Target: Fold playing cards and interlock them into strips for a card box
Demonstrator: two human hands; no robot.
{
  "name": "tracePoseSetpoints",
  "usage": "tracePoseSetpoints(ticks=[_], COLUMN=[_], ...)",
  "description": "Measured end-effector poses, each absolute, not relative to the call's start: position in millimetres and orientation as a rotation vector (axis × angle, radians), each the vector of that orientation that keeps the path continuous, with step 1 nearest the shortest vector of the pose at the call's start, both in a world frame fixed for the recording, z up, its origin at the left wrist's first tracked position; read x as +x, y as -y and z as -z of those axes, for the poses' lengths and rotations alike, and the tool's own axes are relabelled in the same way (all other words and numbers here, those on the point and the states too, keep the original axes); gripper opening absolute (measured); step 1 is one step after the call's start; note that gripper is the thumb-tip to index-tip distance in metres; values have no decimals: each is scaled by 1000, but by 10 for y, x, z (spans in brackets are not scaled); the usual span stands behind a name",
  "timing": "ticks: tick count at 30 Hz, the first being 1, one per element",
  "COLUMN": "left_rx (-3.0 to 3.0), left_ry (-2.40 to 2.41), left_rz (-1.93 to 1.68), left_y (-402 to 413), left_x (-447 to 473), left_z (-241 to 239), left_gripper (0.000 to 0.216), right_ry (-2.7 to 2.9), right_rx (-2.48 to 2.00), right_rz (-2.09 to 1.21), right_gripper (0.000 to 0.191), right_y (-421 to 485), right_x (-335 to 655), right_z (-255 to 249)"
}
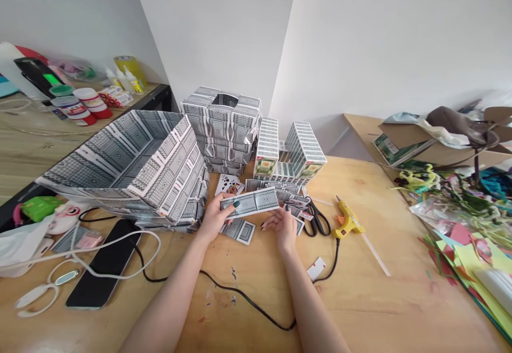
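Note:
My left hand (216, 215) is closed on the left end of a strip of joined playing cards (256, 202), its dark-nailed thumb lying on top. The grey patterned backs face up. Just below the right end of the strip is my right hand (283, 229), fingers apart and loosely bent; no grip on the strip shows. Beneath the strip, more patterned cards (243, 232) lie on the table. Behind it are face-up playing cards (229, 184) and a row of folded cards (272, 184). Black-handled scissors (318, 222) rest right of my right hand.
A large card-built basket (168, 171) stands left, with a card-covered box (228, 129) behind. Stacked card boxes (306, 150) stand at the back. A yellow glue gun (347, 222) lies right, its black cord (248, 295) crossing the table. A phone (104, 267) lies left, colored paper (472, 257) right.

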State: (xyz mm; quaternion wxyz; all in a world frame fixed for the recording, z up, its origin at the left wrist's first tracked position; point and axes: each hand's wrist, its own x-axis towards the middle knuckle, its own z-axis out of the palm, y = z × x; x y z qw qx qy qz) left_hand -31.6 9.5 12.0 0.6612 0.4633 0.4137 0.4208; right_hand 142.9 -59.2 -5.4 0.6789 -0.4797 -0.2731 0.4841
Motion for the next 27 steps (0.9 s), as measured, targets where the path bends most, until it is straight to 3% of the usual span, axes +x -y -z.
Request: tracePoseSetpoints(ticks=[6, 13, 22, 27], left_rx=[1155, 1239, 1274, 1193], left_ry=[-955, -942, -915, -897], left_rz=[-850, -713, -655, -715], left_y=[-99, -63, -49, -29], left_x=[-357, -321, -300, -267], left_z=[-144, -208, -129, -159], left_gripper=[26, 26, 25, 30], right_ry=[654, 1051, 870, 800], right_rx=[-1164, -1394, -1204, -1144], right_rz=[-1029, -781, -1165, -1250], right_gripper=[54, 39, 29, 42], right_y=[570, 597, 617, 600], right_x=[1506, 1516, 1442, 1456], right_z=[79, 18, -31, -67])
